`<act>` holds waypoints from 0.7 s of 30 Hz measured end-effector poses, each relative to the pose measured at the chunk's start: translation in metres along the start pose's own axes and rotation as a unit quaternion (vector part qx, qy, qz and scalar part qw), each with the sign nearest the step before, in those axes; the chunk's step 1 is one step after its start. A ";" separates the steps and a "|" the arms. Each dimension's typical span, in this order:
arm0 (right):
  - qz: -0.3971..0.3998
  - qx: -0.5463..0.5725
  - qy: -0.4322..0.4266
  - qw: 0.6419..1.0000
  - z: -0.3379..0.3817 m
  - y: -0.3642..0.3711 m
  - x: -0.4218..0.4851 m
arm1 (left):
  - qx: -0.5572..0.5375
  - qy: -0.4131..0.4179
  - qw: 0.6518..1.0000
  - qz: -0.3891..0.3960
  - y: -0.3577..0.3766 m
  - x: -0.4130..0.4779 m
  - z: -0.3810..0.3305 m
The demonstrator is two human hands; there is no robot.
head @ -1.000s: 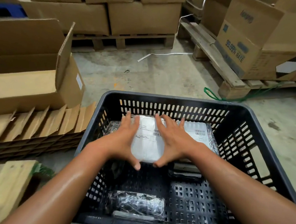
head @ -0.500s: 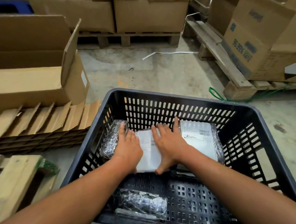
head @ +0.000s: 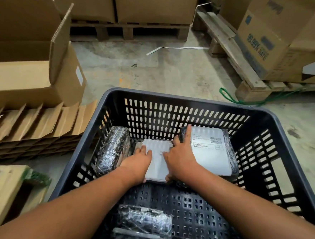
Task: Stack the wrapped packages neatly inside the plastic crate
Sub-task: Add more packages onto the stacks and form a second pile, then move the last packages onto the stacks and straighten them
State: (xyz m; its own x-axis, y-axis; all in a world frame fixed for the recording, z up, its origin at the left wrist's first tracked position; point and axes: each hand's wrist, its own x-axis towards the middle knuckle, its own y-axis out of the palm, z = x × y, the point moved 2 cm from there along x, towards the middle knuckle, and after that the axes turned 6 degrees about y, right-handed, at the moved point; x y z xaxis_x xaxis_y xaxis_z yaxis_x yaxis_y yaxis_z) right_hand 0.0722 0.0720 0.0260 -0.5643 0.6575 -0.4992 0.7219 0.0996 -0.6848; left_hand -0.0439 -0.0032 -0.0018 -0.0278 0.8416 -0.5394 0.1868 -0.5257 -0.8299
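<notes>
Head view: the left hand [head: 137, 164] and right hand [head: 180, 158] grasp the middle package [head: 157, 162] by its two long sides, thumbs hooked under its near edge. Its long axis runs near to far, and it sits on the crate [head: 169, 92] floor at the far wall, between the left package [head: 112, 150] and the right package [head: 213, 152]. Both hands lie equally near. Four packages are counted; the fourth [head: 147, 222] lies alone at the near wall.
</notes>
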 end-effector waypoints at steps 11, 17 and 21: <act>-0.031 0.039 0.005 0.999 0.002 0.001 0.000 | -0.056 -0.023 0.997 -0.050 -0.001 0.001 0.000; -0.097 0.116 -0.021 0.988 -0.005 0.003 -0.001 | -0.074 0.013 0.995 -0.070 -0.023 -0.015 0.005; -0.111 0.184 -0.045 0.976 -0.011 -0.003 -0.007 | 0.050 0.068 0.994 -0.068 -0.065 -0.041 0.021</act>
State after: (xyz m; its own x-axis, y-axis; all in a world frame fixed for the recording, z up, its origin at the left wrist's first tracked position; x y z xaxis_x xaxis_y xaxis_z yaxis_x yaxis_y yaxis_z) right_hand 0.0786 0.0749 0.0377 -0.7353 0.5806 -0.3497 0.3937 -0.0541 -0.9176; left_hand -0.0756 -0.0066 0.0711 0.0873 0.9109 -0.4032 0.0924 -0.4104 -0.9072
